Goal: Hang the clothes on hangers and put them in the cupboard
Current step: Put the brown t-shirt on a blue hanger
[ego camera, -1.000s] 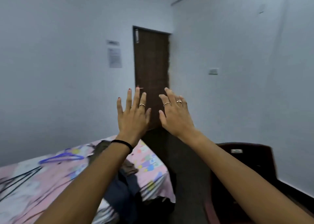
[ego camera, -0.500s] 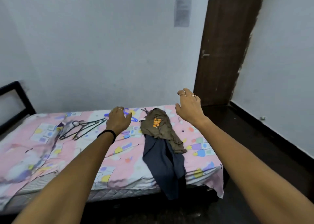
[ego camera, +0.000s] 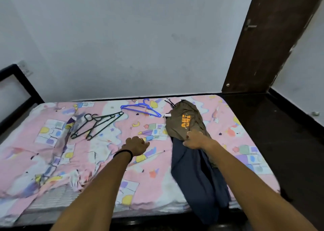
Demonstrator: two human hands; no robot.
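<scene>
Olive-brown cloth of the T-shirt [ego camera: 185, 120] is bunched under the right hand [ego camera: 195, 139], whose fingers curl down into the fabric at the shirt's lower end, just where it overlaps the navy garment [ego camera: 194, 174] that trails off the front edge of the bed [ego camera: 52, 143]. Beside it the left hand [ego camera: 137, 144] sits low over the pink patterned sheet with fingers loosely bent and nothing in them. Farther back on the sheet lie the blue hanger [ego camera: 140, 108], near the shirt's top, and the dark green hangers [ego camera: 96, 125], off to the left.
</scene>
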